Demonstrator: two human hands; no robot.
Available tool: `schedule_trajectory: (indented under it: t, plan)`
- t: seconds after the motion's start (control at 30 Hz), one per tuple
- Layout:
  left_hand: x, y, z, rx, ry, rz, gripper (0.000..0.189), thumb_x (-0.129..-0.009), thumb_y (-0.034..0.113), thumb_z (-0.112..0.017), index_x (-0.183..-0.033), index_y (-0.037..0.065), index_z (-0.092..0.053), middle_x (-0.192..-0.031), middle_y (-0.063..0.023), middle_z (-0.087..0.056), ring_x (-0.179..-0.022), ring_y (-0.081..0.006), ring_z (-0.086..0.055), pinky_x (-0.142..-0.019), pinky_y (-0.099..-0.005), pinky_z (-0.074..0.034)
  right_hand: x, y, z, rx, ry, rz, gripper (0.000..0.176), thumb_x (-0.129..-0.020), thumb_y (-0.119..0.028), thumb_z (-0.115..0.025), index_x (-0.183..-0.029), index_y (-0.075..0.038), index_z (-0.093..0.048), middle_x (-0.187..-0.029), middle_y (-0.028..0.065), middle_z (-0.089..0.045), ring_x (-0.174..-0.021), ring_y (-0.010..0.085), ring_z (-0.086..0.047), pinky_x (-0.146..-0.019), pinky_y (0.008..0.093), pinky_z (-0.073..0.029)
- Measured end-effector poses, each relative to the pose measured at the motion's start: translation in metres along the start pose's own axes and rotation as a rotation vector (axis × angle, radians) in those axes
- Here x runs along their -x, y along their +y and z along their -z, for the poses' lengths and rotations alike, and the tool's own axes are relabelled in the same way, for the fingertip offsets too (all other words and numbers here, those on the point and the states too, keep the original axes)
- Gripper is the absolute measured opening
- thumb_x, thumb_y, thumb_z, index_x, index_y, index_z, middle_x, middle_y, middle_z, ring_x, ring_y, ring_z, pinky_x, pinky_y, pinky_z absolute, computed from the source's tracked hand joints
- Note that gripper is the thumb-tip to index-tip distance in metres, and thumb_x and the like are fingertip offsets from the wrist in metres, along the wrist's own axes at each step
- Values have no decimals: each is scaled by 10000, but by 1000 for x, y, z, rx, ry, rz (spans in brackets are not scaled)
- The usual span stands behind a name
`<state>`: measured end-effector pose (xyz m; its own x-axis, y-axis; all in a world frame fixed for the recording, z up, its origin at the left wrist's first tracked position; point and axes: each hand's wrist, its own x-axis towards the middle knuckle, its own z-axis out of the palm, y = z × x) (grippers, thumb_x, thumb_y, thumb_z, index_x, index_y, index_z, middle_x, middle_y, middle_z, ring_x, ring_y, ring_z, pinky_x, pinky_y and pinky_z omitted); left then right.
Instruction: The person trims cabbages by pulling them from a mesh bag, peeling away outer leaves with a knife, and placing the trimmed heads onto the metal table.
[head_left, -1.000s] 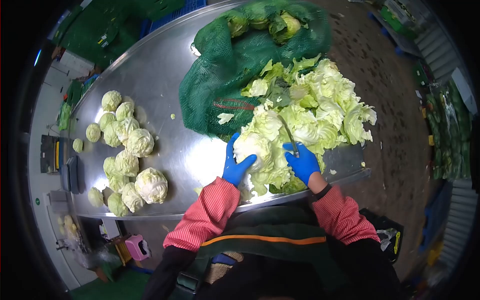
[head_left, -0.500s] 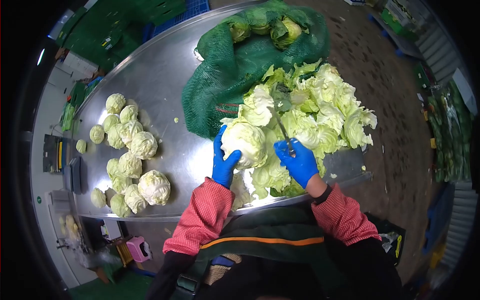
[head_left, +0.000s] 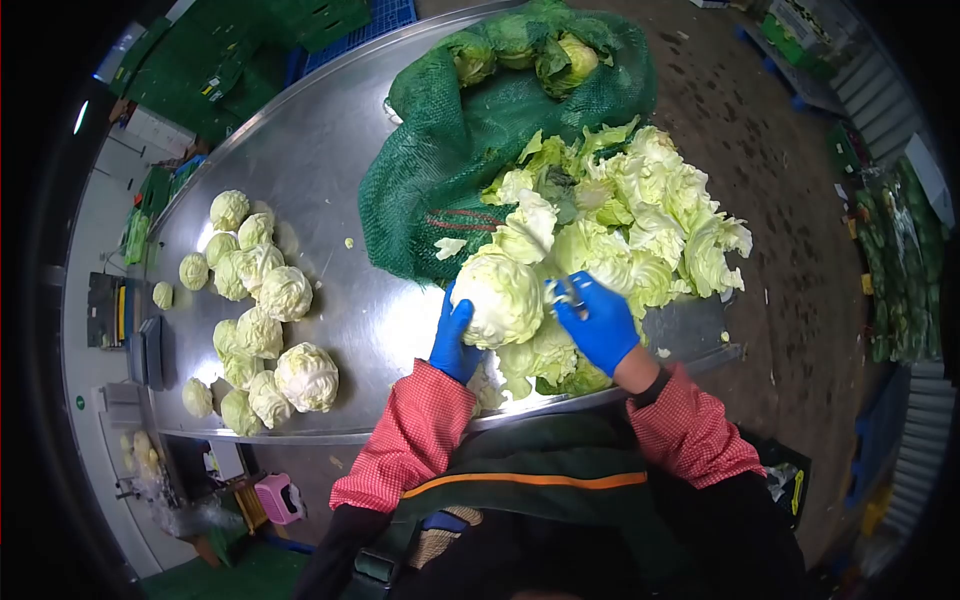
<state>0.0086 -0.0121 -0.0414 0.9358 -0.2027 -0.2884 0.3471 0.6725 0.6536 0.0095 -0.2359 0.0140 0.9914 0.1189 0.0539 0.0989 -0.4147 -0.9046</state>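
No readable text, brand or number in my view. Small label [head_left: 212, 88] on the green crates [head_left: 245, 55]: too small for me to read. Round green sign [head_left: 80, 402] on the pale wall [head_left: 92, 245]: marking illegible.

Knife [head_left: 564, 294] in R hand [head_left: 602, 326] — v. blurry

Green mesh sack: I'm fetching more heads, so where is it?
In the head view, the green mesh sack lies at upper centre on the metal table, beyond the blue-gloved left hand, beside the loose pale leaves.

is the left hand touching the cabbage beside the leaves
Touching. The head view shows the left hand gripping the cabbage at its lower left side.
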Motion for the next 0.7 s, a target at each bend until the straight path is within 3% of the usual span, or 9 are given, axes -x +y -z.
schedule_trajectory:
  t: [0.03, 0.1, 0.13, 0.23, 0.27, 0.4, 0.5, 0.6, 0.7]
  plan:
    - [-1, 1, 3, 55, -29, 31, 784, -827, 322, -666, -1461, 87, -269, -1422, -145, -408, -1320, -303, -407, -1082, -444, -364, -4, 14, 1, -109, 50, -72, 202, -875, -160, -625, -1061, -81, -623, -909, 111, -681, -753, 235, -678, -686, 306, -527]
    - [2, 8, 3, -2, -69, 80, 817, -818, 375, -665, -1464, 79, -262, -1438, -145, -391, -1327, -303, -399, -1084, -441, -361, -11, 28, 14, 51, 79, -22, 219, -877, -165, -632, -1080, -83, -624, -901, 97, -683, -749, 223, -670, -687, 307, -527]
    - [1, 10, 0, -31, -92, 102, 835, -814, 401, -665, -1465, 74, -258, -1446, -145, -383, -1331, -303, -395, -1086, -439, -360, -14, 12, 19, -46, -13, -84, 286, -862, -211, -666, -1119, -95, -616, -972, 92, -665, -789, 235, -667, -708, 322, -530]
    - [-2, 8, -8, -142, -169, 76, 881, -793, 424, -683, -1468, 63, -248, -1454, -147, -373, -1334, -299, -394, -1089, -437, -355, -16, -43, 26, 122, -123, 211, 379, -837, -299, -690, -1154, -110, -604, -1049, 80, -622, -855, 250, -649, -745, 344, -524]
    - [-2, 9, -12, -120, -191, 111, 882, -791, 421, -687, -1468, 64, -250, -1453, -148, -374, -1336, -299, -392, -1092, -437, -352, -23, -38, 25, 239, -247, 119, 467, -798, -385, -710, -1166, -120, -598, -1088, 77, -581, -909, 280, -624, -788, 361, -509]
    - [-3, 5, -13, -121, -231, 120, 903, -776, 425, -700, -1464, 53, -250, -1444, -156, -386, -1324, -304, -410, -1088, -439, -358, -32, -16, 26, 159, -293, 135, 529, -738, -439, -755, -1112, -98, -600, -1066, 104, -585, -920, 308, -610, -802, 374, -494]
    - [4, 0, -22, -82, -221, 155, 916, -769, 431, -705, -1463, 44, -248, -1436, -160, -397, -1317, -304, -420, -1083, -442, -365, -27, -10, 25, 22, -256, 108, 491, -712, -331, -818, -1102, -99, -631, -965, 69, -619, -843, 218, -607, -771, 326, -485]
    - [9, -3, -29, -52, -167, 209, 928, -764, 447, -702, -1464, 41, -246, -1428, -166, -408, -1306, -302, -436, -1079, -436, -374, -24, -17, 29, 37, -309, -46, 489, -703, -324, -831, -1064, -61, -629, -952, 73, -629, -854, 193, -603, -781, 316, -483]
    - [12, -3, -33, -45, -171, 228, 929, -764, 453, -698, -1464, 41, -246, -1427, -168, -410, -1302, -302, -441, -1079, -434, -374, -20, -7, 26, -46, -303, -25, 482, -695, -314, -842, -1031, -45, -624, -904, 68, -627, -829, 175, -600, -772, 312, -484]
